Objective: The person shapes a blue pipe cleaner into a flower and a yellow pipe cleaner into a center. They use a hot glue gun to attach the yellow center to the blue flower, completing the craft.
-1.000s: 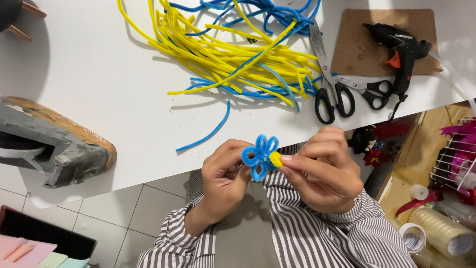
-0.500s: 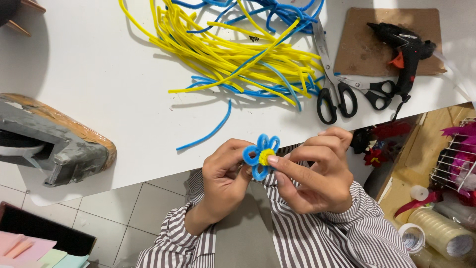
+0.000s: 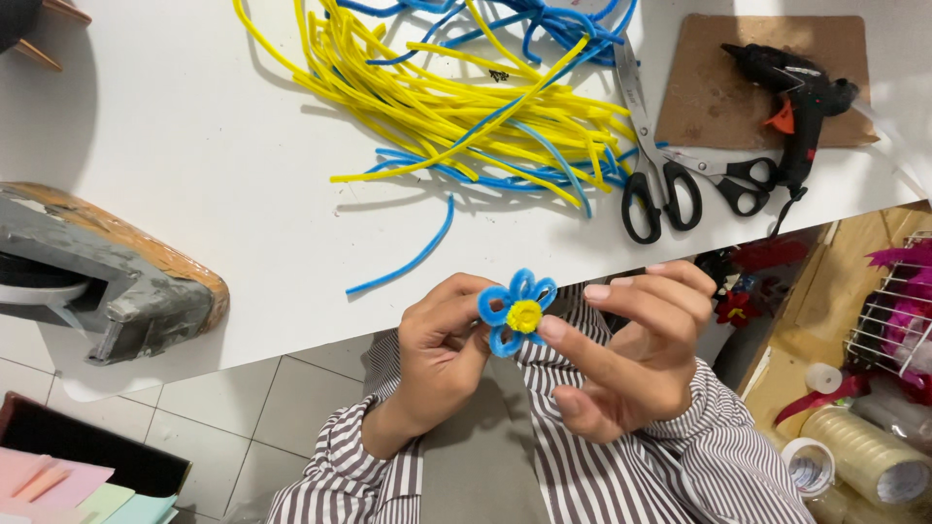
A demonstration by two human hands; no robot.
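The left hand [image 3: 442, 354] pinches a small blue flower [image 3: 515, 312] with a yellow centre, fingers clamped on its petals from the left. It sits just off the table's [image 3: 194, 175] near edge, above the person's striped lap. The right hand [image 3: 631, 354] is alongside, fingers spread, one fingertip touching the flower's right side, not gripping. Up on the table, a tangle of yellow and blue stems [image 3: 485, 107] sprawls toward the far edge; one loose blue stem [image 3: 408, 254] lies near the front edge. Two scissors [image 3: 670, 175] rest right of the pile, a glue gun [image 3: 796, 97] on cardboard [image 3: 709, 87] at the far right corner. A tape dispenser [image 3: 97, 272] sits at the left edge.
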